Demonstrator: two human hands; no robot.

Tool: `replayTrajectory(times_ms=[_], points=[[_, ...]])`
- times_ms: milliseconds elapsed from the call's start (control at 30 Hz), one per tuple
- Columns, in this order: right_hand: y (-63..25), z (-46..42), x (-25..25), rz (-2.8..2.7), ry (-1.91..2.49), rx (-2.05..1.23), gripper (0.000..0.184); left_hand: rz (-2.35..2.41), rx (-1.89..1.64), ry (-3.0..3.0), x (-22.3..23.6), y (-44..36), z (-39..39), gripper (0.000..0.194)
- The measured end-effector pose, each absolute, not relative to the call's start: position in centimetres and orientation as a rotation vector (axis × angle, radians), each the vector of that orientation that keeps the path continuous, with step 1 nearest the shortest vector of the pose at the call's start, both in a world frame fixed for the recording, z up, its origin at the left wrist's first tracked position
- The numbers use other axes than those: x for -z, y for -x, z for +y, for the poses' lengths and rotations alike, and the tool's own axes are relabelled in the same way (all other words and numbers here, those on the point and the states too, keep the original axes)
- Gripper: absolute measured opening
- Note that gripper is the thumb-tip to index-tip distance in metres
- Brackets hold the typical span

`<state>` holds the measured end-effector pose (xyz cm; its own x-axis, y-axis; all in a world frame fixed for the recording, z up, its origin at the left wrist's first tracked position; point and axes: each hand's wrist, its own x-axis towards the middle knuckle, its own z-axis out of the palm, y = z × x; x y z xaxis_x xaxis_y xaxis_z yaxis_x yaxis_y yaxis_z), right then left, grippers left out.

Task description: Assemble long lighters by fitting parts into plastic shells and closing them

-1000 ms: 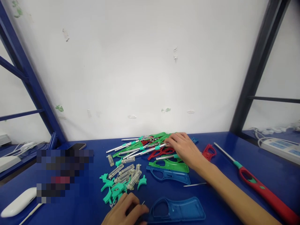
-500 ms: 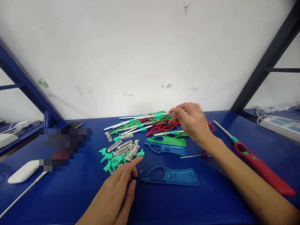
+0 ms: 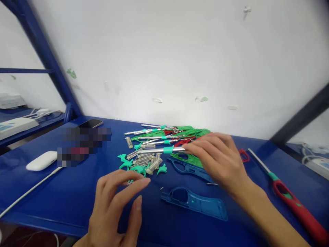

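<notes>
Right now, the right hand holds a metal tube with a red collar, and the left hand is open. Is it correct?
Not quite: the collar is teal, not red, as the head view shows. The right hand does hold the metal tube, and the left hand is open.

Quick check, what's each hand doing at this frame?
Left hand: open, holding nothing, fingers and thumb apart.
Right hand: closed on a metal tube with a teal collar.
</notes>
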<state>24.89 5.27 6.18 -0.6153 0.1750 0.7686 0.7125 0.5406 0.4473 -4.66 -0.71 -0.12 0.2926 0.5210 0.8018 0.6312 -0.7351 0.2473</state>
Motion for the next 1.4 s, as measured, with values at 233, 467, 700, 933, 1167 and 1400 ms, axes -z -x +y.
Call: replayTrajectory(times_ms=[233, 467, 700, 933, 1167, 1400], points=[[-21.8, 1.9, -5.6, -2.186, 0.643, 0.831, 0.027, -1.093, 1.293, 2.441, 0.1, 4.0, -0.6, 0.058], [-20.0, 1.4, -3.7, -2.272, 0.525, 0.751, 0.041, -1.071, 1.172, 2.681, 1.0, 3.7, 0.3, 0.032], [-19.7, 1.1, -3.6, -2.243, 0.540, 0.749, 0.032, -1.009, 1.194, 2.636, 1.0, 3.8, 0.9, 0.032], [-24.8, 0.4, -5.9, -2.012, 0.930, 0.814, 0.018, -1.111, 1.231, 2.582, 0.6, 3.9, 0.7, 0.026], [-27.5, -1.9, -2.1, -2.375, 1.228, 0.278, 0.036, -1.127, 1.200, 2.623, 1.3, 4.3, 0.4, 0.026], [-26.8, -0.4, -2.1, -2.448, 1.240, 0.339, 0.040, -1.107, 1.191, 2.601, 0.8, 4.0, 0.6, 0.023]])
